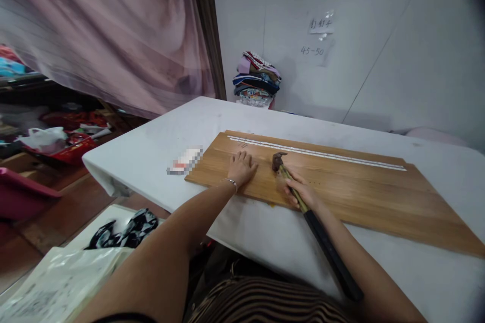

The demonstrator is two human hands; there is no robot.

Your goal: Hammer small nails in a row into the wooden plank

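My right hand [297, 189] grips a claw hammer [329, 247] high on its shaft, close below the rusty head. The black handle end points back toward me, past the table edge. Flat on the wooden board [371, 197] lies my left hand [241, 167], fingers spread, a bracelet at the wrist. Just beyond its fingertips are several loose nails [243, 143]. Along the board's far side runs a pale measuring strip [318, 153], with a dark line down its length. A few small dark marks dot the board to the right of the hammer.
The board rests on a white table [151, 146]. A blurred-out packet [185, 160] lies left of it. Folded cloths [256, 79] are stacked by the wall, where handwritten paper notes [320, 24] hang. A pink curtain [151, 25] is at left, above a red bin [71, 149].
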